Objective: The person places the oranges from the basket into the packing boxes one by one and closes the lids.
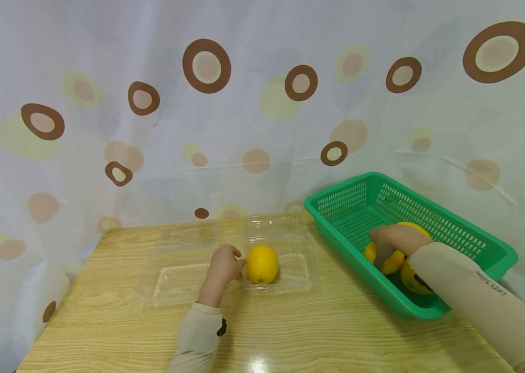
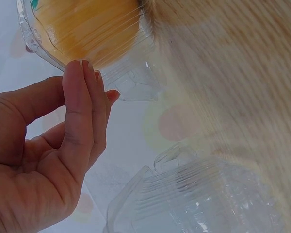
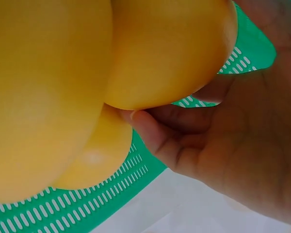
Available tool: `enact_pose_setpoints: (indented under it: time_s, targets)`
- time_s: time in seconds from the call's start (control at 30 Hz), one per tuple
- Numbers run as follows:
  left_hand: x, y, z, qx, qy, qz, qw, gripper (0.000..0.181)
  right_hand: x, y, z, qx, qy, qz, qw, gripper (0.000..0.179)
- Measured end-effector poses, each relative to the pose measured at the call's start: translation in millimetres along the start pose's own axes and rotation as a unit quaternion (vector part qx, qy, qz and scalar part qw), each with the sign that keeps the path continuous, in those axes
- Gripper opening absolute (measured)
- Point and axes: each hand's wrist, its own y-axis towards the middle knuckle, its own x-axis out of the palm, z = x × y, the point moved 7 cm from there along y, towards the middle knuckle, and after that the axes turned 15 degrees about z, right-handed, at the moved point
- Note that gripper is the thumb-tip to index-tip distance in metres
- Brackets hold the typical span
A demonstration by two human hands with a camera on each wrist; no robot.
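Observation:
My left hand is at the left edge of a clear plastic container, pinching its rim between thumb and fingers. One orange sits in that container, close to the fingertips; the left wrist view shows it through the ribbed plastic. Over on the right, my right hand reaches into a green basket. Its fingers curl round an orange, with some fingertips hidden behind the fruit. More oranges lie against the held one in the basket.
Left of my left hand lies another clear plastic container on the wooden table. A patterned sheet hangs behind the table. The basket stands at an angle near the table's right side.

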Motion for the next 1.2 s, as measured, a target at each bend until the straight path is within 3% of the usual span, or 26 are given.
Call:
enact_pose_setpoints:
  time_s: [0.43,0.8,1.2]
  targets:
    - [-0.8,0.6,0.9,0.004,0.001,0.005,1.0000,0.027,0.6,-1.9,2.6,0.002,0.008,-0.003,1.0000,0.071]
    - [-0.5,1.1,0.8,0.003,0.007,0.005,1.0000,0.026,1.1,0.2,3.6,-0.024,0.021,0.007,0.9995,0.049]
    - [-0.2,0.4,0.0,0.001,0.007,0.004,1.0000,0.026,-1.7,3.8,4.9,-0.027,0.039,0.009,0.9989,0.045]
